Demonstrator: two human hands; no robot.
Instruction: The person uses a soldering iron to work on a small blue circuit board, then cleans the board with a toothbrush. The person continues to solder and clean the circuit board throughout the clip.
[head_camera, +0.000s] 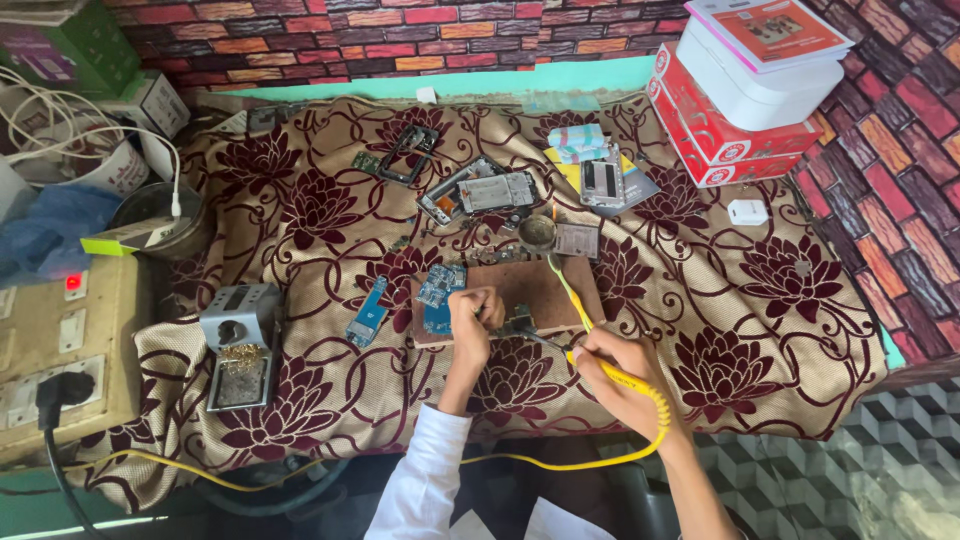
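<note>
- Right hand (612, 362) is closed around the yellow handle of a soldering iron (600, 345), held like a pen; the metal tip points left toward the left hand. Its yellow cable (560, 460) loops under the wrist and runs off along the near edge of the bench.
- Left hand (473, 318) is curled shut, fingertips pinching something small against the brown work mat (540, 285); what it pinches is too small to tell.
- A blue circuit board (438, 295) lies on the left part of the mat, touching the left hand. A second blue board (367, 312) lies apart on the patterned cloth (300, 200).
- Handling judgement: the board looks thin, light and stiff, with fragile parts on its face; best held by its bare edges. The iron is light but hot at the tip; grip belongs on the yellow handle only.
- Surroundings: a small round tin (537, 232) and a square pad sit just behind the mat; stripped phone frames (480, 192) lie further back. A grey iron stand (240, 345) stands well to the left, a socket box (60, 350) beyond it.
- Edges and room: the hands work near the front edge of the bench. Cloth to the right of the mat offers room; stacked red and white boxes (740, 100) crowd the far right corner. The soft cloth may snag small parts.
</note>
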